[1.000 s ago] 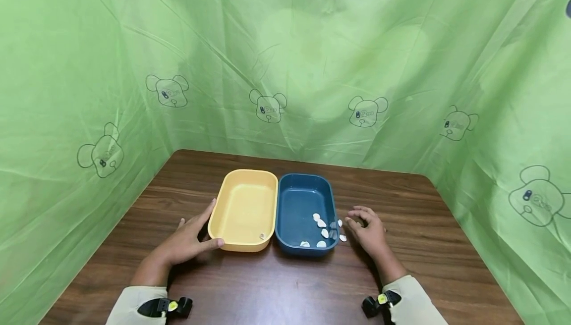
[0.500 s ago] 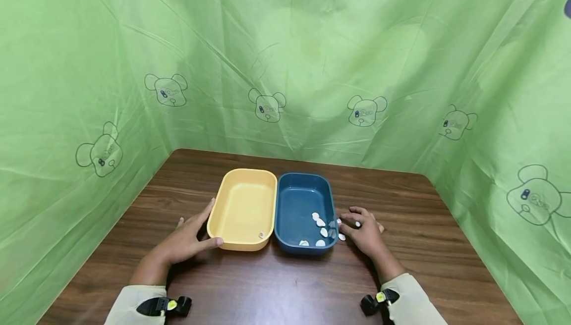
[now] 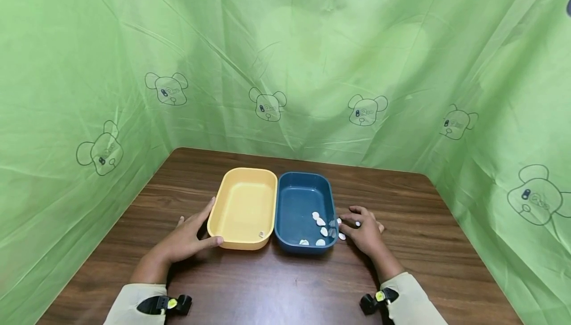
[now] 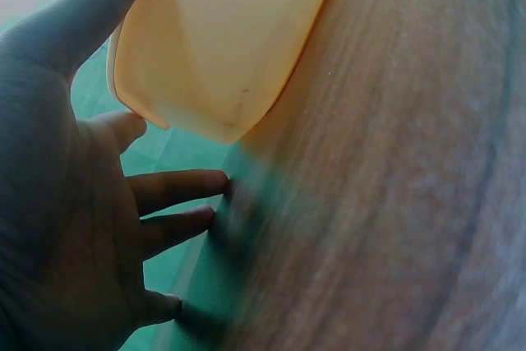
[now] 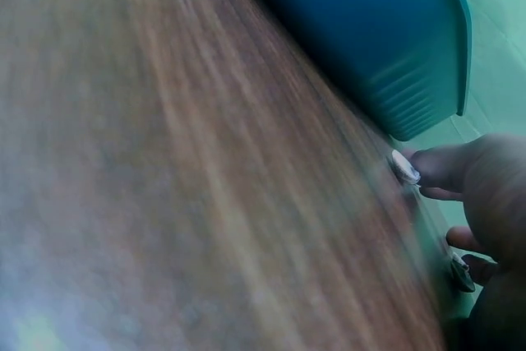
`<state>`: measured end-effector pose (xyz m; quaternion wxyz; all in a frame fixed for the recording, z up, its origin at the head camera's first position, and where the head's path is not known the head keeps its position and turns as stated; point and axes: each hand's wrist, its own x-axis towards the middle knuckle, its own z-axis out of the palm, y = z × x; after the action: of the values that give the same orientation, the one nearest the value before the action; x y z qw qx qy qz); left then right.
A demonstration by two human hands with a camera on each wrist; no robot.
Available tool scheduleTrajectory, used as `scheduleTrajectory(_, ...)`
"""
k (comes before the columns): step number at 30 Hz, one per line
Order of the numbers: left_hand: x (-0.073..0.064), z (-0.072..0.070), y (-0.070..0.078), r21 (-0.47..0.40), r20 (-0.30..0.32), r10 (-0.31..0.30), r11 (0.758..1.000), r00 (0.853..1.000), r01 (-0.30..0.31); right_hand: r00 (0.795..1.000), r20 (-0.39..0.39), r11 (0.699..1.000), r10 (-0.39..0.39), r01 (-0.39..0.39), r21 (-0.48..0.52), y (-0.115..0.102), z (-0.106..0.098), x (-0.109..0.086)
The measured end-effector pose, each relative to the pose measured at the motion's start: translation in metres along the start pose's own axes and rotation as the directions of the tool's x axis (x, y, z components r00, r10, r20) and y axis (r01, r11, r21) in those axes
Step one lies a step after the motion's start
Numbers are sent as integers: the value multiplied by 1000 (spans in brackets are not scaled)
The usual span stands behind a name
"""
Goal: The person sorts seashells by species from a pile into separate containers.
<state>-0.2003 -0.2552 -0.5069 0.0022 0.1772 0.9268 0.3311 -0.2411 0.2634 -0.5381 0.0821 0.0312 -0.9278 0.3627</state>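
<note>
My left hand spreads round the near left corner of a yellow tray, thumb on its front and forefinger along its side; the other fingers are extended in the left wrist view. Touching that tray's right side is a blue tray with several small white shells inside. My right hand is just right of the blue tray, fingers bent. Its thumb and forefinger are at a white shell on the table. Another shell sits against its curled other fingers and shows white in the head view.
One small pale piece lies in the near right corner of the yellow tray. A further white shell lies on the wooden table by the blue tray. Green cloth hangs behind and on both sides.
My right hand has moved slightly left, closer to the blue tray and the shells beside it. A white shell now shows between its fingers. The left hand and both trays stay put.
</note>
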Motion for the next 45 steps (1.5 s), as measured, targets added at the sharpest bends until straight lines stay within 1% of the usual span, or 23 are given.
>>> scheduleTrajectory(7,0,0,-1,0,1,-4,1000,1000,4,1000,17,1000,1,0,-16,0,1,0)
scheduleTrajectory(22,0,1,1,3,0,2,1000,1000,-2,1000,-9,1000,-3,3,8,1,0,-1)
scheduleTrajectory(29,0,1,1,7,-3,0,1000,1000,0,999,-41,1000,-17,18,21,0,1,-1)
scheduleTrajectory(35,0,1,1,6,-2,0,1000,1000,0,995,-92,998,-31,35,46,0,3,-1)
scheduleTrajectory(45,0,0,1,0,-7,5,1000,1000,-5,991,-133,998,-21,30,61,-2,3,0)
